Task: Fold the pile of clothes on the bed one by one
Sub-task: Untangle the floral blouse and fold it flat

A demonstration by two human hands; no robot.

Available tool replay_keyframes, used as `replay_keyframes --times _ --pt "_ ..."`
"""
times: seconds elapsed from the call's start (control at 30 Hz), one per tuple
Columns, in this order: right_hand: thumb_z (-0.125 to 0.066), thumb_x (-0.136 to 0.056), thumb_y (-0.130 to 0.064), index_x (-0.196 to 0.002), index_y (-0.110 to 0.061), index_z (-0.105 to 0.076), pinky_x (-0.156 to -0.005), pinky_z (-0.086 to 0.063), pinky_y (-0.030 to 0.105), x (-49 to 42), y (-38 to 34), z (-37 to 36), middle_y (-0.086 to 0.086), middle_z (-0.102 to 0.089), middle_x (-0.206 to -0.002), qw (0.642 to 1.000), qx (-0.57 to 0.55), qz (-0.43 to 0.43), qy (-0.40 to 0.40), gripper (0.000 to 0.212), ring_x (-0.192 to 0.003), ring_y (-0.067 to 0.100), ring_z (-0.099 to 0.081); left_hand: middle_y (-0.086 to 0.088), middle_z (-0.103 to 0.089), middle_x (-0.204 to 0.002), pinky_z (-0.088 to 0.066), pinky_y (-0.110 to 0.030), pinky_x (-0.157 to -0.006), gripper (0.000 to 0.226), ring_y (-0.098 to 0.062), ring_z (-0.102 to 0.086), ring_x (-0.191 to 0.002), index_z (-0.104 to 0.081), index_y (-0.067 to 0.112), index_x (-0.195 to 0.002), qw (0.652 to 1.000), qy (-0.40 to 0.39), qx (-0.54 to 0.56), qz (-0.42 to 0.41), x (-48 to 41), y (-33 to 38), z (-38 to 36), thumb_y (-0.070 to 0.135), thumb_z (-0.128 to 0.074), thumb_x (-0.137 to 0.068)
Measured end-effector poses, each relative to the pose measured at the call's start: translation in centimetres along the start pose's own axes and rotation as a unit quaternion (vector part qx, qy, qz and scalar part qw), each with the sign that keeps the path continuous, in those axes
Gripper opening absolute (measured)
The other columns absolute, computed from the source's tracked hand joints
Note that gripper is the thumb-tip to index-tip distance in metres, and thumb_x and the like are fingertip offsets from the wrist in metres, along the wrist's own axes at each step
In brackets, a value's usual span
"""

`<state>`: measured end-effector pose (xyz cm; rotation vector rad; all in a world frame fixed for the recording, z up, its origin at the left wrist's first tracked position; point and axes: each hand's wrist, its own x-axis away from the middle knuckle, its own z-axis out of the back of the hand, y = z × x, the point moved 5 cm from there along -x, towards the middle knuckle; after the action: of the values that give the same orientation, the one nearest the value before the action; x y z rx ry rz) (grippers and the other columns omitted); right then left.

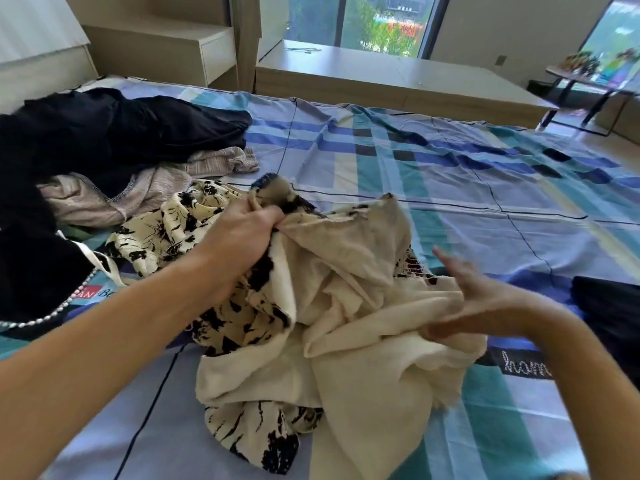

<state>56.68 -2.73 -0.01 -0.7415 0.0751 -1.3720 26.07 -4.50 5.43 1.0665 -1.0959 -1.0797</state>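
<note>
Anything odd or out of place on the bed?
Only the cream black-print garment: bunched, plain lining outward, so probably inside out. The left hand grips its upper edge. Nothing spilled.

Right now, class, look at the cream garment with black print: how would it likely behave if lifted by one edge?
Probably floppy: the cream printed garment bunches into soft folds where the left hand grips it. Likely light, since its thin layers crumple loosely on the bed sheet. It should hang limp, not hold shape.

Bright daylight thru window (379,24) (edges warped).
</note>
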Motion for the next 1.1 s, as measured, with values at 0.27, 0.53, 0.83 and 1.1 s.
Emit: replay_keyframes --times 0.27,0.53,0.83,1.1 --pt "-0.071 -0.078 -0.014 -0.122 -0.031 -0.064 -0.092 -0.057 0.042 -2.3 -4.0 -4.5 -0.003 -0.073 -0.113 0.992 -0.091 0.080 0.026 0.048 -0.107 0.016 -0.068 0.012 -0.073 -0.066 -0.054 -0.017 -0.056 0.019 -0.005 -0.072 -0.066 -0.065 0.016 -0.080 0.995 -0.004 -0.039 -0.095 0.1 1.4 1.4 0.028 -0.080 -0.080" --pt "-0.070 -0.079 -0.001 -0.114 -0.014 -0.065 -0.073 -0.055 0.021 2.9 -12.1 -5.3 -0.006 -0.076 -0.100 0.837 -0.428 0.326 0.104 0.038 -0.094 0.007 -0.071 0.007 -0.062 -0.074 -0.040 -0.011 -0.062 0.021 0.006 -0.056 -0.065 -0.065 0.020 -0.078 0.926 -0.116 -0.174 -0.315 3.7 4.8 -0.9 0.028 -0.062 -0.098" --pt "-0.058 -0.075 0.002 -0.119 -0.009 -0.069 -0.086 -0.055 0.028 4.2 -12.9 -4.0 0.015 -0.072 -0.112 0.843 -0.395 0.363 -0.048 0.047 -0.105 0.023 -0.068 0.001 -0.060 -0.094 -0.049 -0.028 -0.078 0.018 -0.012 -0.051 -0.083 -0.062 0.017 -0.089 0.772 -0.099 -0.441 -0.447 3.4 2.3 -1.0 0.032 -0.054 -0.082" --pt "-0.076 -0.068 -0.023 -0.128 -0.027 -0.060 -0.105 -0.046 0.051 2.3 -7.1 2.2 -0.008 -0.068 -0.117 0.865 -0.317 0.257 0.293 0.062 -0.115 0.008 -0.062 0.009 -0.054 -0.104 -0.042 -0.009 -0.095 0.030 0.013 -0.048 -0.107 -0.066 0.012 -0.098 0.763 -0.108 -0.292 -0.566 6.0 4.9 -1.3 0.037 -0.050 -0.098"
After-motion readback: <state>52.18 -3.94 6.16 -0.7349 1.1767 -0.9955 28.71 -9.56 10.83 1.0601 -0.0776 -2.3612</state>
